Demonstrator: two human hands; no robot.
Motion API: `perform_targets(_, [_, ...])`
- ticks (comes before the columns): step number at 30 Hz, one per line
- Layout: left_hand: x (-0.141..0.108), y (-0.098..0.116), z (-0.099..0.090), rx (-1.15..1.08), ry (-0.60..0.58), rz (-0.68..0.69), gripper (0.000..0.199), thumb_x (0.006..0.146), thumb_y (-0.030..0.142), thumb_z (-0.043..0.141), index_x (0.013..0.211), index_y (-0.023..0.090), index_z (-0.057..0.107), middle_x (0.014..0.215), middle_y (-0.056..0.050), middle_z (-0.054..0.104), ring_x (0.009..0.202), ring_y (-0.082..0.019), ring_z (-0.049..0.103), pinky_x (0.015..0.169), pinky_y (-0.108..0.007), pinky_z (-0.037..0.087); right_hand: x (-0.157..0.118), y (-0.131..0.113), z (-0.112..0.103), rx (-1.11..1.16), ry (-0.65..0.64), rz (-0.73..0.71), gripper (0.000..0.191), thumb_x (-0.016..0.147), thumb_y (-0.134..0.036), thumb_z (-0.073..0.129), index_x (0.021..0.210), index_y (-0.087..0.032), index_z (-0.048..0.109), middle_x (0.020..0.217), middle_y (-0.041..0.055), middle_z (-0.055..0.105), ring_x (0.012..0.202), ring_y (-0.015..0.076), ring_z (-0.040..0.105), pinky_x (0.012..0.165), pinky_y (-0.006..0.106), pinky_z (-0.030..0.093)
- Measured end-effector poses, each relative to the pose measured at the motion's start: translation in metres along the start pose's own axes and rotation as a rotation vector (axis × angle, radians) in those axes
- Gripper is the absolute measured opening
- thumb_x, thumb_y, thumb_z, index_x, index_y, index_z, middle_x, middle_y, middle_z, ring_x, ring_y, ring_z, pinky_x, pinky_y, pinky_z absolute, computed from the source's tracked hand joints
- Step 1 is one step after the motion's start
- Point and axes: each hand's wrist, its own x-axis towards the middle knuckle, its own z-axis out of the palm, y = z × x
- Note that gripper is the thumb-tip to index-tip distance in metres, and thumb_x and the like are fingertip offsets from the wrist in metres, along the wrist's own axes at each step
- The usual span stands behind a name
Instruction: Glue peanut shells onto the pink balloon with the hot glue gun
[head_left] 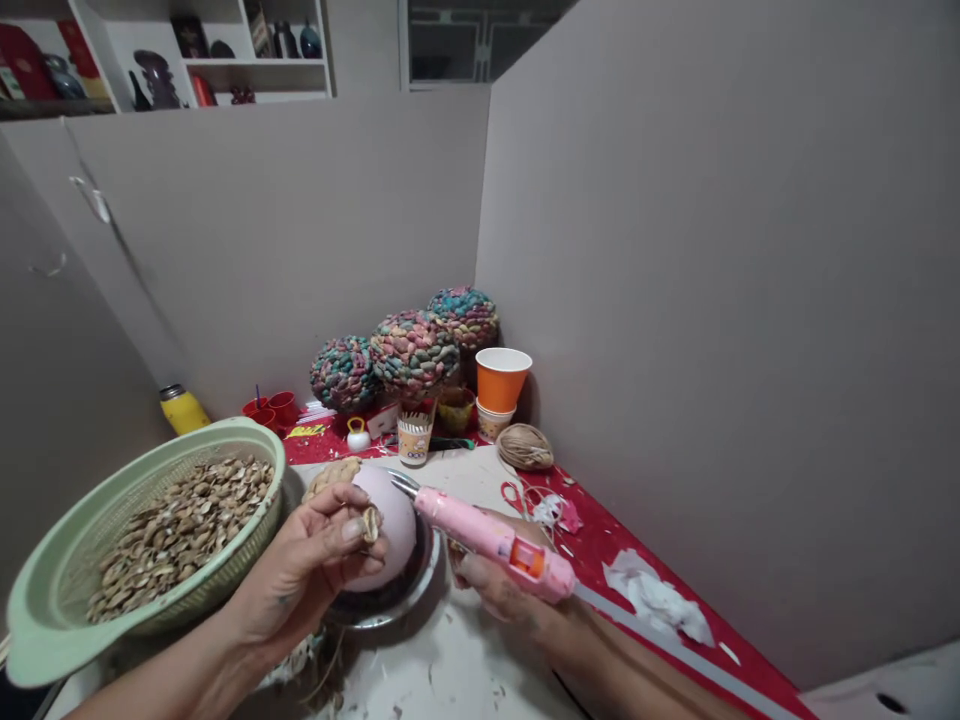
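While the thumb and fingertips of the left hand (319,545) pinch a single pistachio shell (370,525), the right hand (491,588) wraps around a pink glue gun (480,528), its lower fingers partly hidden. The gun's metal nozzle points left at a pale pink ball (397,515); whether the two touch, I cannot tell. The ball sits in a metal bowl (433,585) just behind the pinched shell, its far left side already covered with shells. Left of the left hand, a green colander (247,432) holds loose shells (187,530). Farther back stand three multicoloured shell-covered balls (415,353), beside an orange paper cup (502,385) stacked on a printed one. A twine bundle (524,447), red-handled scissors (514,496) and crumpled tissue (660,597) lie to the right.
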Motion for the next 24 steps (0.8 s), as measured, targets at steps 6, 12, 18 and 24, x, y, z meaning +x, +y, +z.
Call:
perform_targets(6, [-0.002, -0.003, -0.006, 0.069, -0.026, -0.006, 0.022, 0.064, 0.025, 0.088, 0.079, 0.021, 0.073, 0.072, -0.001, 0.072, 0.064, -0.013, 0.068, 0.066, -0.021, 0.056, -0.005, 0.005, -0.003, -0.278, -0.049, -0.198, 0.036, 0.091, -0.052, 0.051, 0.069, -0.023, 0.047, 0.065, -0.0020, 0.046, 0.055, 0.0138, 0.044, 0.053, 0.029, 0.039])
perform_targets(12, [-0.008, 0.002, -0.002, 0.118, 0.020, 0.024, 0.026, 0.060, 0.032, 0.090, 0.075, 0.021, 0.073, 0.071, -0.002, 0.071, 0.066, -0.015, 0.067, 0.067, -0.024, 0.055, -0.007, 0.007, 0.005, -0.355, -0.093, -0.402, 0.039, 0.095, -0.057, 0.044, 0.075, -0.024, 0.048, 0.063, -0.0017, 0.049, 0.052, 0.0135, 0.046, 0.048, 0.026, 0.036])
perform_targets(18, [-0.009, 0.001, -0.001, 0.115, 0.015, 0.057, 0.030, 0.060, 0.031, 0.090, 0.080, 0.022, 0.070, 0.073, 0.000, 0.067, 0.064, -0.013, 0.064, 0.064, -0.023, 0.054, -0.005, 0.010, 0.009, -0.442, -0.067, -0.492, 0.037, 0.095, -0.054, 0.044, 0.072, -0.025, 0.044, 0.055, -0.0030, 0.047, 0.047, 0.0138, 0.047, 0.045, 0.026, 0.035])
perform_targets(24, [-0.008, 0.001, -0.001, 0.169, 0.063, 0.146, 0.029, 0.059, 0.029, 0.090, 0.076, 0.022, 0.068, 0.075, 0.000, 0.064, 0.065, -0.013, 0.061, 0.062, -0.023, 0.051, -0.004, 0.013, 0.010, -0.453, -0.054, -0.488, 0.037, 0.093, -0.055, 0.045, 0.071, -0.025, 0.044, 0.055, -0.0029, 0.047, 0.046, 0.0138, 0.047, 0.044, 0.026, 0.034])
